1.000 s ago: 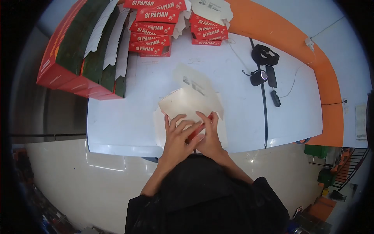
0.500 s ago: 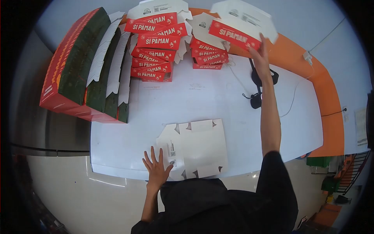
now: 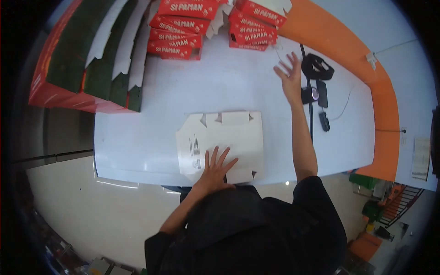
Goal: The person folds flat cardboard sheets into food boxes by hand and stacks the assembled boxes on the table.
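Observation:
A flat, unfolded white cardboard blank [image 3: 238,137] with notched flaps and small print lies at the table's front edge. My left hand [image 3: 215,173] is on its lower part, fingers spread, holding nothing. My right hand [image 3: 290,79] is raised over the right part of the table, fingers apart and empty, just left of a small black round device [image 3: 310,95]. Beyond it, at the back, stands a stack of folded red boxes [image 3: 253,33] with white lids. A taller stack of red boxes [image 3: 176,36] stands to its left.
Large red and dark green cartons [image 3: 68,59] lean in a row at the left of the white table [image 3: 133,151]. At the right lie a black strap-like item [image 3: 317,67], a phone [image 3: 322,93] and a small black object with a cable [image 3: 324,121]. An orange edge [image 3: 385,114] borders the wall.
My right hand has let go of the folded red box, now on the right stack, and has drawn back. My left hand has moved from the blank's left edge onto it. The view has shifted.

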`<state>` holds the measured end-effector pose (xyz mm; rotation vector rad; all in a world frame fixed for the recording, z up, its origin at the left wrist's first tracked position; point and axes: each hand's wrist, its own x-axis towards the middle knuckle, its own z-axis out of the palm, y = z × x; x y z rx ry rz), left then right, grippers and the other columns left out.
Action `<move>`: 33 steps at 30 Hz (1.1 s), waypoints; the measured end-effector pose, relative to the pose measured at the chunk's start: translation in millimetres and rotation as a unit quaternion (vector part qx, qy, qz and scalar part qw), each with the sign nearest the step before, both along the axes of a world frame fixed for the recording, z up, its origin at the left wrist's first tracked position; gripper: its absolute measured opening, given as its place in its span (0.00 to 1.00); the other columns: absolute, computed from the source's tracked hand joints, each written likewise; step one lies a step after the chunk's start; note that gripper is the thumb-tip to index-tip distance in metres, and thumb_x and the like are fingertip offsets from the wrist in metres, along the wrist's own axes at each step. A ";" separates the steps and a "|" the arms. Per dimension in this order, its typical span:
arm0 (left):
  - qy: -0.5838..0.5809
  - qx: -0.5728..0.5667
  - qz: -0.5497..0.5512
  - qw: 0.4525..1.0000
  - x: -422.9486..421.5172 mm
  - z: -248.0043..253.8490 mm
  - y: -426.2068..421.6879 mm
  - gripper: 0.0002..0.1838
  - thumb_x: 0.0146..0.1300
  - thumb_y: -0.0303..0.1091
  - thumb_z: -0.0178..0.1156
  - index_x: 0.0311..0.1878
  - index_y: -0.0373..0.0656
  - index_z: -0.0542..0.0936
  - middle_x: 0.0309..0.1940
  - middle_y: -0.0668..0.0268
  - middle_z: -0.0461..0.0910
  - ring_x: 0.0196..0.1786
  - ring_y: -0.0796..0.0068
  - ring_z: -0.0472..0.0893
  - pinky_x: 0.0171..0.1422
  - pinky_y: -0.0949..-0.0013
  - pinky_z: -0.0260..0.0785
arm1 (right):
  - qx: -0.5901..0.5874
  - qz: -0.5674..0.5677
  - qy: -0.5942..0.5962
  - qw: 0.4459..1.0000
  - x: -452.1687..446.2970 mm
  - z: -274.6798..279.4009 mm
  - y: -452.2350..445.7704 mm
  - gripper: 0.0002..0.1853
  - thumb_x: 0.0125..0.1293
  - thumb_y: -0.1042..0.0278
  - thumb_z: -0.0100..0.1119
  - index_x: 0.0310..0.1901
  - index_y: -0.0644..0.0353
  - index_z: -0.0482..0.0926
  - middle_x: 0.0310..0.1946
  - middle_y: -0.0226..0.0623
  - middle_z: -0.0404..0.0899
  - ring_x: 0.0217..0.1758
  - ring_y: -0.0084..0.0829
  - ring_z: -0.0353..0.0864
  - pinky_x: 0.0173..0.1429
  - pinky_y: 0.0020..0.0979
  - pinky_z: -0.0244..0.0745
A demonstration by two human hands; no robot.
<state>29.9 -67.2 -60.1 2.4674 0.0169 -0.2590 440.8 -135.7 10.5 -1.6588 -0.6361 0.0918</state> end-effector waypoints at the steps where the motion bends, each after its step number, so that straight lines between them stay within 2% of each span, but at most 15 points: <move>1: -0.023 0.003 -0.019 1.000 2.8 -9.4 -4.5 0.58 0.49 0.64 0.79 0.83 0.59 0.65 0.86 0.52 0.48 0.86 0.31 0.40 0.85 0.23 0.29 | -0.005 0.021 0.023 1.000 -22.5 -13.0 -21.9 0.44 0.71 0.80 0.65 0.82 0.59 0.52 0.77 0.50 0.64 0.69 0.41 0.79 0.71 0.40 0.79; 3: -0.034 0.008 -0.030 0.999 3.4 -19.5 -9.0 0.53 0.49 0.62 0.79 0.78 0.57 0.72 0.83 0.54 0.54 0.85 0.36 0.46 0.86 0.25 0.31 | -0.044 0.074 0.117 0.989 -62.7 -51.3 -76.8 0.42 0.71 0.78 0.66 0.82 0.57 0.55 0.76 0.46 0.67 0.66 0.39 0.80 0.68 0.38 0.81; 4: -0.044 0.012 -0.035 0.998 4.9 -21.9 -10.2 0.50 0.49 0.61 0.80 0.76 0.56 0.75 0.81 0.55 0.58 0.85 0.39 0.49 0.86 0.26 0.32 | -0.137 0.091 0.127 0.978 -89.1 -57.7 -104.6 0.42 0.69 0.75 0.69 0.81 0.58 0.58 0.75 0.46 0.69 0.67 0.39 0.78 0.68 0.39 0.79; 5: -0.069 0.007 -0.034 0.997 4.2 -17.9 -11.5 0.40 0.53 0.55 0.78 0.69 0.54 0.81 0.74 0.58 0.67 0.82 0.45 0.56 0.87 0.29 0.36 | -0.227 0.109 0.138 0.958 -119.8 -61.1 -132.3 0.42 0.68 0.72 0.72 0.80 0.58 0.61 0.73 0.45 0.72 0.68 0.39 0.77 0.69 0.41 0.78; 8: -0.113 0.007 -0.076 0.991 -3.2 -20.8 -13.9 0.27 0.60 0.46 0.74 0.63 0.51 0.84 0.62 0.59 0.80 0.72 0.52 0.73 0.81 0.37 0.56 | -0.340 0.129 0.200 0.910 -200.3 -60.6 -196.2 0.47 0.64 0.59 0.79 0.80 0.57 0.63 0.76 0.46 0.69 0.75 0.47 0.72 0.77 0.49 0.70; 11: -0.063 -0.074 -0.023 0.995 0.2 -14.1 -15.0 0.14 0.66 0.37 0.69 0.53 0.46 0.88 0.44 0.62 0.87 0.53 0.56 0.84 0.64 0.50 0.74 | -0.355 0.133 0.280 0.882 -250.8 -31.6 -222.2 0.52 0.59 0.57 0.83 0.81 0.56 0.62 0.77 0.47 0.68 0.78 0.52 0.68 0.79 0.52 0.67; 14: -0.105 -0.134 0.078 0.982 12.2 -3.4 -16.6 0.08 0.66 0.31 0.68 0.45 0.42 0.90 0.36 0.62 0.87 0.42 0.55 0.86 0.49 0.56 0.78 | -0.331 0.156 0.283 0.887 -268.3 -15.7 -224.8 0.58 0.52 0.60 0.87 0.82 0.54 0.60 0.77 0.46 0.67 0.79 0.49 0.68 0.79 0.48 0.68; 16: -0.045 -0.191 0.083 0.977 19.7 2.4 -11.0 0.09 0.65 0.32 0.72 0.44 0.37 0.91 0.37 0.60 0.87 0.40 0.58 0.85 0.47 0.61 0.78 | -0.325 0.158 0.236 0.902 -276.0 -18.2 -220.1 0.58 0.54 0.63 0.85 0.83 0.48 0.58 0.78 0.42 0.66 0.78 0.47 0.69 0.77 0.48 0.70; 18: 0.050 -0.243 0.070 0.966 24.1 9.9 -1.2 0.12 0.65 0.33 0.73 0.47 0.36 0.91 0.37 0.60 0.87 0.39 0.63 0.85 0.47 0.63 0.76 | -0.315 0.127 0.177 0.924 -281.5 -20.9 -214.0 0.52 0.56 0.67 0.83 0.81 0.53 0.63 0.77 0.46 0.68 0.78 0.47 0.69 0.79 0.44 0.68; 19: 0.056 -0.278 0.092 0.954 25.1 14.1 1.7 0.12 0.67 0.33 0.72 0.47 0.35 0.91 0.36 0.61 0.87 0.40 0.67 0.84 0.48 0.65 0.76 | -0.310 0.114 0.145 0.933 -282.5 -21.2 -211.8 0.49 0.57 0.69 0.82 0.79 0.55 0.66 0.76 0.47 0.68 0.79 0.46 0.69 0.80 0.42 0.67; 22: 0.052 -0.367 0.151 0.916 25.6 28.1 11.5 0.12 0.72 0.35 0.69 0.49 0.35 0.90 0.36 0.63 0.87 0.41 0.75 0.82 0.50 0.68 0.74 | -0.314 0.081 0.119 0.939 -281.2 -11.4 -208.1 0.40 0.63 0.72 0.76 0.76 0.47 0.71 0.78 0.42 0.67 0.78 0.43 0.70 0.76 0.45 0.71; 25: 0.017 -0.412 0.186 0.892 22.1 43.9 18.3 0.14 0.74 0.37 0.68 0.51 0.34 0.90 0.38 0.64 0.87 0.40 0.77 0.80 0.49 0.70 0.73 | -0.227 0.000 0.107 0.968 -278.7 14.2 -196.9 0.32 0.65 0.71 0.75 0.71 0.53 0.77 0.79 0.43 0.66 0.79 0.43 0.70 0.77 0.45 0.71; 28: 0.006 -0.440 0.234 0.867 19.0 61.0 19.0 0.14 0.75 0.36 0.67 0.53 0.36 0.90 0.37 0.66 0.88 0.38 0.80 0.79 0.46 0.72 0.72 | -0.116 -0.014 0.015 0.993 -266.6 14.7 -182.8 0.24 0.66 0.72 0.73 0.64 0.58 0.82 0.78 0.45 0.68 0.80 0.47 0.68 0.80 0.48 0.65; 30: 0.023 -0.460 0.292 0.838 20.2 71.2 17.6 0.14 0.76 0.36 0.66 0.54 0.37 0.89 0.35 0.68 0.87 0.35 0.83 0.77 0.42 0.75 0.70 | -0.094 0.020 -0.024 0.995 -257.0 9.8 -164.5 0.20 0.67 0.71 0.73 0.61 0.57 0.85 0.75 0.42 0.72 0.79 0.46 0.68 0.81 0.49 0.62; 33: 0.036 -0.489 0.285 0.824 22.9 77.3 22.4 0.14 0.76 0.36 0.66 0.56 0.38 0.89 0.32 0.70 0.85 0.31 0.87 0.73 0.36 0.77 0.66 | -0.122 0.071 -0.092 0.986 -257.3 16.7 -130.2 0.16 0.68 0.69 0.72 0.57 0.56 0.86 0.70 0.37 0.78 0.79 0.45 0.69 0.84 0.50 0.57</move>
